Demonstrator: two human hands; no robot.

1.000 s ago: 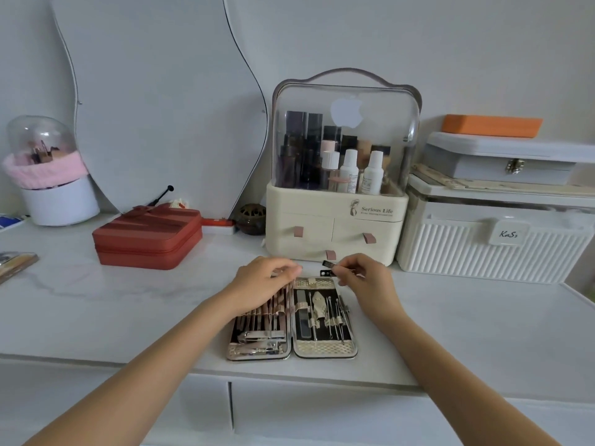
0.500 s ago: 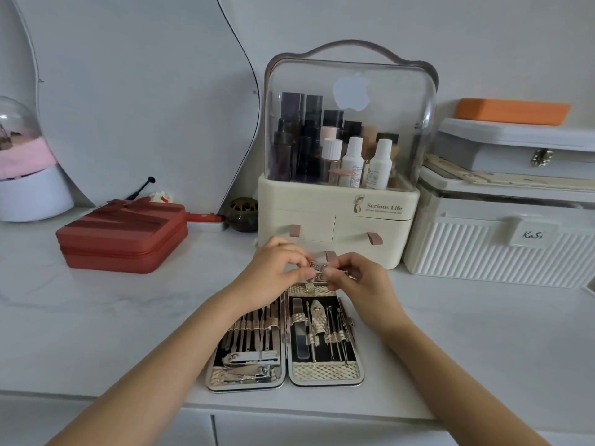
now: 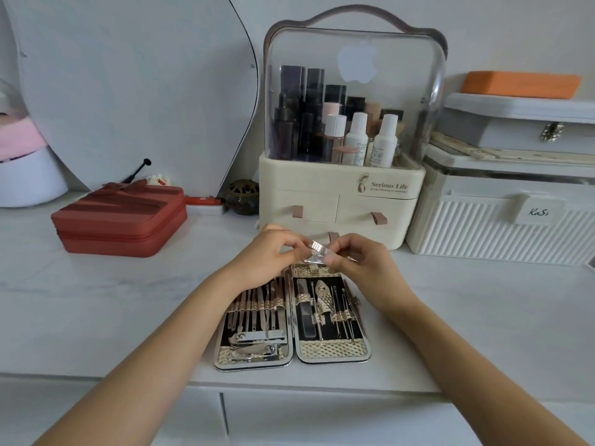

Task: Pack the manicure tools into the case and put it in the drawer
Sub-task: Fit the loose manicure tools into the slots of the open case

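At far left on the white worktop [image 3: 96, 300] we see a red zipped case [image 3: 119, 225]. Our left hand [image 3: 267, 255] and right hand [image 3: 363, 262] meet above the far edge of the manicure case [image 3: 291, 320], both pinching one small metal tool [image 3: 317, 252] between fingertips. The case lies opened flat near the worktop's front edge, tools strapped in both halves. Behind stands a cream cosmetic organiser [image 3: 341, 201]; right of it, a white ribbed box [image 3: 502, 226]
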